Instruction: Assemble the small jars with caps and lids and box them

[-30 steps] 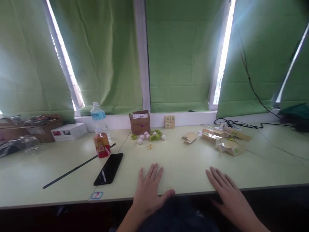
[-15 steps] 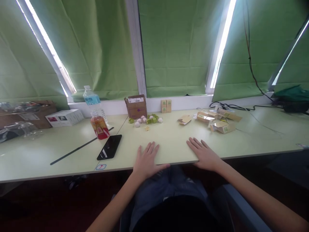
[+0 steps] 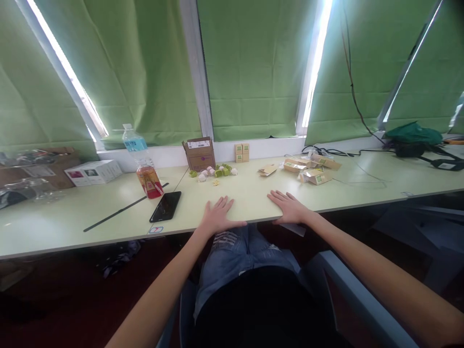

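- Table (image 3: 250, 200): under both hands; long axis L–R across view, front edge facing the person.
- L hand (image 3: 216, 216): palm down at front edge, fingers spread, pointing away & slightly R; thumb along edge.
- R hand (image 3: 290, 209): palm down, same edge, fingers spread a bit, pointing fwd & L.
- Phone (image 3: 166, 207): L of L hand, apart, near front edge; long axis slants away, far end to R.
- Yellow bits (image 3: 216, 182): near, beyond L fingertips (too small for detail).
- Cartons (image 3: 308, 169): farther back, beyond R hand.
- Room: tabletop shows betw. hands & back twd. small boxes (image 3: 241, 152).
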### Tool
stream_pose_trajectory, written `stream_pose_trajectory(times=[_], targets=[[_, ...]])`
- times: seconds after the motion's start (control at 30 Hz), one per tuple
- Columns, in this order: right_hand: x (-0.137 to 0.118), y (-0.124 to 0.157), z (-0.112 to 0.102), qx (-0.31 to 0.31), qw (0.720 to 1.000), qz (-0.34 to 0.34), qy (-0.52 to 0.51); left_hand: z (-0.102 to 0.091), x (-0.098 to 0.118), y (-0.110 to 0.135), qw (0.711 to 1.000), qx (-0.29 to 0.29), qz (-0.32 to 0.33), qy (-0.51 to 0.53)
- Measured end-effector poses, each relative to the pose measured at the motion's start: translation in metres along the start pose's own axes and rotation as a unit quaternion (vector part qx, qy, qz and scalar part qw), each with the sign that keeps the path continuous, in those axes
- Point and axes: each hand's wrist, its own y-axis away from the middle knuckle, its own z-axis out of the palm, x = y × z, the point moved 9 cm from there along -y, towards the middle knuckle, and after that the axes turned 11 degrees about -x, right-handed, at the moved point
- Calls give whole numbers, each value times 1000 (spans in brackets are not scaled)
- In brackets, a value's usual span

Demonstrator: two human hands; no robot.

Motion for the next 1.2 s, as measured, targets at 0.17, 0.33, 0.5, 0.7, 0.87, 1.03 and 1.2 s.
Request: stream_pose_trajectory(times=[0.17,0.33,0.5,0.7,0.87,1.03,1.2], targets=[[2,-3,-1,-22,999,-15,-25,3,-3,-4,1000,-9,2,0],[6,-5,-5,-35,996,-23,-73,2,-5,-9,1000,-16,4,-4],[11,-18,-9,-48,989,3,-138,-6,-7,-22,999,-14,-29,1],[10,-48,-17,-26,994,41,-99,-16,-9,-49,998,-1,-61,-11],[20,-75,-16,-19,993,73,-94,-16,-17,-75,997,2,-76,4],[31,-94,-14,-22,989,112,-99,-18,-27,-99,994,12,-103,18],[35,-101,-15,-12,985,136,-105,-24,-34,-111,988,40,-145,21]])
